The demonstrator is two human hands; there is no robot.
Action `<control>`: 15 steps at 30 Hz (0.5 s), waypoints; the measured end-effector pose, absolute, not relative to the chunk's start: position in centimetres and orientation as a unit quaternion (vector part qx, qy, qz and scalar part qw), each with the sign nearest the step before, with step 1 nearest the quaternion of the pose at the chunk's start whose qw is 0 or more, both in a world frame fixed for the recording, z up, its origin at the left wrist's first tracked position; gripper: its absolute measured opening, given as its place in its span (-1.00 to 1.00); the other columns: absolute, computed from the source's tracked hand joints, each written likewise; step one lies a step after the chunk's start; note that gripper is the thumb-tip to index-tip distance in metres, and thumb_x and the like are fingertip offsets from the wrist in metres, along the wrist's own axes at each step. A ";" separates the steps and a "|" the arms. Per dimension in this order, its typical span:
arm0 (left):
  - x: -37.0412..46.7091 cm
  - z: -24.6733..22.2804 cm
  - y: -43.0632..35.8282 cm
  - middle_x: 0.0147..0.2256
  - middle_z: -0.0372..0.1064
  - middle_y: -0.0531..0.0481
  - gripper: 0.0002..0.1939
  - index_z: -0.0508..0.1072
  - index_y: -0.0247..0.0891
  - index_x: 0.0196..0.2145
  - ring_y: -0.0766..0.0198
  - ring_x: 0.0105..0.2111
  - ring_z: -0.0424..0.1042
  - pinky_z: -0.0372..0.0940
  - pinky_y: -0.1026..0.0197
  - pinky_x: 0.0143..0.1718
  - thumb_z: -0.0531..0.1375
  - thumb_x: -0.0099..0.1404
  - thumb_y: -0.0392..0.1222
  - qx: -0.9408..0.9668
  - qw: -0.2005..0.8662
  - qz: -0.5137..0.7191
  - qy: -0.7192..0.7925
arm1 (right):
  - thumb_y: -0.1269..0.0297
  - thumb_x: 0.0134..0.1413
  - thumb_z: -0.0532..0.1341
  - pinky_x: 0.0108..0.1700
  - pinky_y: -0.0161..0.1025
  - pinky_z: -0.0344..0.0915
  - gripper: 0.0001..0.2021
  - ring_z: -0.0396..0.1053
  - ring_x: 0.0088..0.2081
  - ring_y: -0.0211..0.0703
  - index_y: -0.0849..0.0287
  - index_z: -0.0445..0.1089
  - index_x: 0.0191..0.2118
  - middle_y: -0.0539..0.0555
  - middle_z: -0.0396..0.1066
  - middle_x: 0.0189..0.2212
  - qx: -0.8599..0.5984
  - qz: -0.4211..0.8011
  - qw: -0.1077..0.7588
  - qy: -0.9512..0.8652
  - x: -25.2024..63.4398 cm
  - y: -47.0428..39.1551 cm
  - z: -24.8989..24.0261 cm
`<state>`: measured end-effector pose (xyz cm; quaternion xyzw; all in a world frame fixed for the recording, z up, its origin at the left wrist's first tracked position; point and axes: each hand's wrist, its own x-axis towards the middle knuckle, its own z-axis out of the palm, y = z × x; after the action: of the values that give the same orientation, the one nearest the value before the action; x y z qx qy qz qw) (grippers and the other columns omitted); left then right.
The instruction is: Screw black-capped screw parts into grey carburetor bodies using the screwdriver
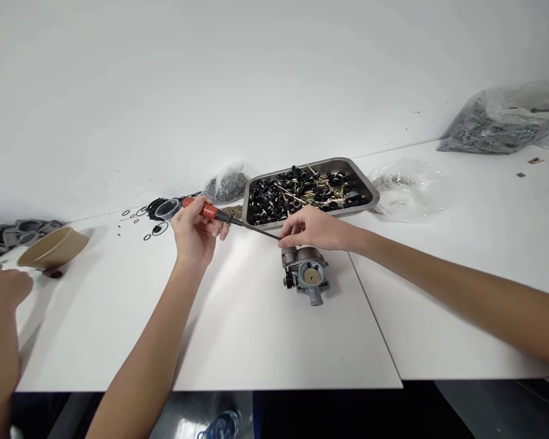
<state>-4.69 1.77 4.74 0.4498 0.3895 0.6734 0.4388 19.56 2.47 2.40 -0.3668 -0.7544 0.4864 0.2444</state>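
My left hand (196, 235) is closed round the red handle of a screwdriver (209, 211), whose dark shaft points right and slightly down. At the shaft's far end, my right hand (305, 229) has its thumb and fingers pinched together by the tip; whether a small part is between them is hidden. Directly below those fingertips, a grey metal carburetor (310, 275) rests on the white table (256, 341), its round brass-coloured plate facing me. Behind my right hand stands a metal tray (370, 194) of black and brass-coloured parts.
Clear plastic bags (407, 189) lie right of the tray and at the back right. Black rings (160, 229), a clear cup (167, 209) and small brass pieces lie left of it. Another person's hand (4, 286) is near a tan bowl (55, 249) at far left.
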 end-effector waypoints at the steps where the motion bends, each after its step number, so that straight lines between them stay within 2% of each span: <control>1: -4.5 5.0 1.7 -0.73 0.03 0.19 -0.75 0.40 -0.26 -0.51 0.41 -0.79 0.10 0.10 0.28 -0.78 0.31 0.20 -0.09 0.463 0.428 0.674 0.385 | 0.19 0.01 0.40 -0.40 -0.29 0.25 -0.80 0.36 -0.44 -0.28 0.24 0.60 -0.34 0.08 0.52 -0.42 -0.372 0.476 0.243 -0.758 19.6 2.4 2.5; 5: -3.5 7.1 1.6 -0.72 0.08 0.15 -0.77 0.40 -0.27 -0.52 0.36 -0.77 0.19 0.15 0.25 -0.77 0.33 0.21 -0.19 0.501 0.419 0.664 0.364 | 0.24 -0.01 0.40 -0.36 -0.27 0.23 -0.86 0.35 -0.41 -0.27 0.22 0.59 -0.39 0.05 0.52 -0.43 -0.400 0.442 0.244 -0.765 19.8 2.4 3.1; 11: -0.9 12.0 2.6 -0.64 0.26 0.05 -0.82 0.47 -0.37 -0.53 0.30 -0.74 0.30 0.20 0.19 -0.77 0.33 0.21 -0.33 0.643 0.342 0.627 0.278 | 0.09 -0.17 0.49 -0.29 -0.23 0.29 -0.72 0.39 -0.35 -0.19 0.20 0.57 -0.39 0.06 0.50 -0.42 -0.405 0.496 0.293 -0.709 20.6 3.1 3.9; 15: 1.1 14.0 3.2 -0.57 0.34 0.01 -0.84 0.49 -0.37 -0.51 0.33 -0.70 0.32 0.23 0.18 -0.75 0.33 0.21 -0.33 0.698 0.287 0.608 0.247 | 0.06 -0.24 0.52 -0.27 -0.20 0.33 -0.66 0.37 -0.34 -0.18 0.20 0.56 -0.39 0.07 0.48 -0.42 -0.401 0.513 0.319 -0.688 21.5 3.6 4.8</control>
<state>1.12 3.23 14.01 0.6975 0.2466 0.6083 0.2875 21.46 3.57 4.78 -0.4015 -0.6882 0.5131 0.3193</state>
